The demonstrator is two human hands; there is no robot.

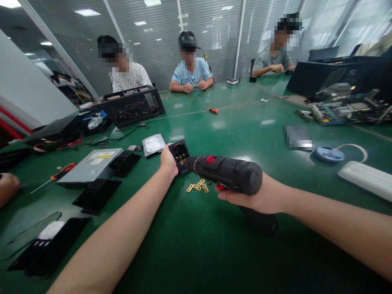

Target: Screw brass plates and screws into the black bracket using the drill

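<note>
Right hand (pixel 271 196) clasps drill (pixel 226 173), long axis just past nine o'clock, nose at black housing (pixel 177 150), contact unclear; left hand's (pixel 169 161) fingers grasp housing; brass plates (pixel 197 187) at housing's five o'clock.

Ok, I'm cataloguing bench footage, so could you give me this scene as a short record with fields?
Left hand: holds a small black housing with brass pieces inside
Right hand: grips a black cordless drill
Drill direction: nose toward the housing; contact can't be told
Between the forearms: loose brass plates on the green table
Left side: hard drive, orange-and-black screwdriver, another person's hand at the edge
Right side: circuit boards, white power strip
Far side: three seated people, black PC case
</note>
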